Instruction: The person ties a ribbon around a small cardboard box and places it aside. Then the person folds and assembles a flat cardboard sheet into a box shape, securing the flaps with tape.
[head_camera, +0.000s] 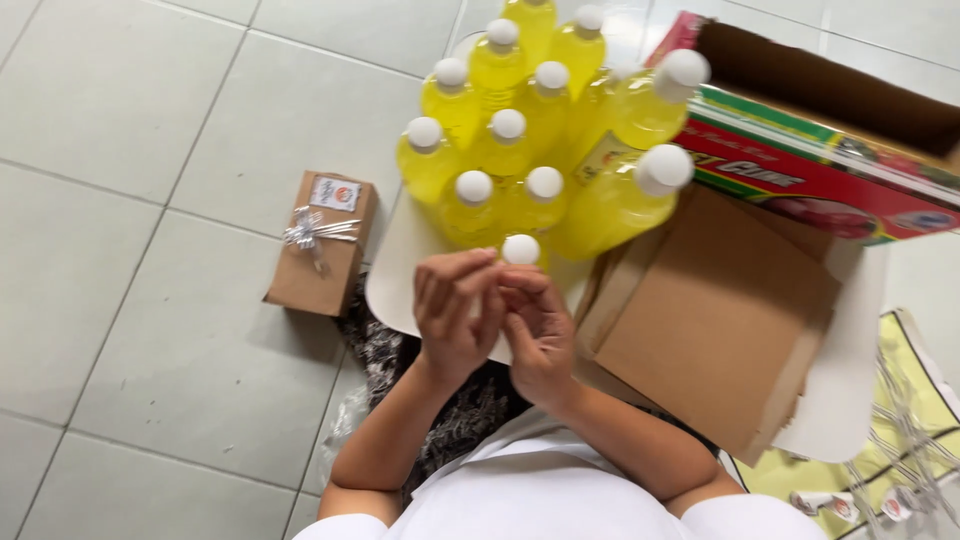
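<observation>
Both hands meet at centre, fingers curled together just below a white cap. The left hand and right hand pinch something too small to tell. The cap's bottle is hidden behind them. Yellow bottles cluster at twelve o'clock, a carton at three, a gift box at nine.

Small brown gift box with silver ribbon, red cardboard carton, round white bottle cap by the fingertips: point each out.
Small brown gift box (322, 243), head view, on its top face.
Red cardboard carton (800, 178), head view, on its printed side.
Round white bottle cap (520, 249), head view, on its top.
</observation>
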